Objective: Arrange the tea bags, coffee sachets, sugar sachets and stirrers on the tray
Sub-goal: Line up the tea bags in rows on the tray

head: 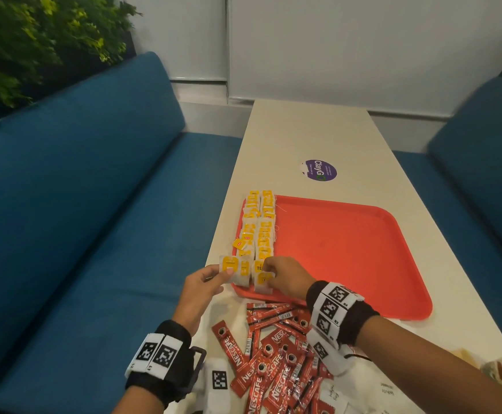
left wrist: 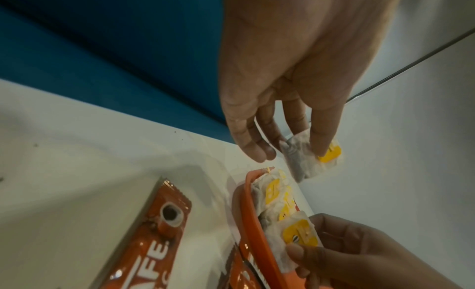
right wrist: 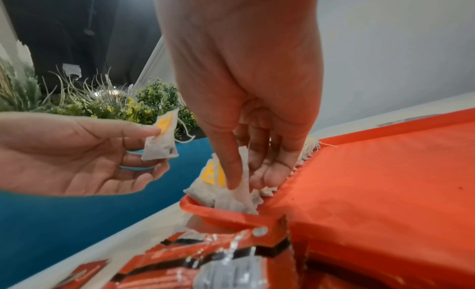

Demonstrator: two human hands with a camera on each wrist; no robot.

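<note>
We see the left hand (head: 202, 289) pinching one white paper tea bag with a yellow tag (head: 234, 268) between thumb and fingertips, held in the air just off the tray's near-left corner. The right hand (head: 285, 279) has its fingers clamped on another white tea bag with a yellow tag (head: 264, 282) that stands in that same corner, at about 7 o'clock on the flat red plastic tray (head: 348, 249). Two rows of yellow-tagged tea bags (head: 260, 225) run along the tray's left edge, from 7 o'clock up to 11 o'clock. The rest of the tray floor is bare red. The tray sits on a long cream table (head: 309, 130). A loose pile of red Nescafe coffee sachets (head: 273, 354) lies on the table at 6 o'clock of the tray, touching its near rim. White sugar sachets (head: 363, 392) lie partly under the right forearm.
</note>
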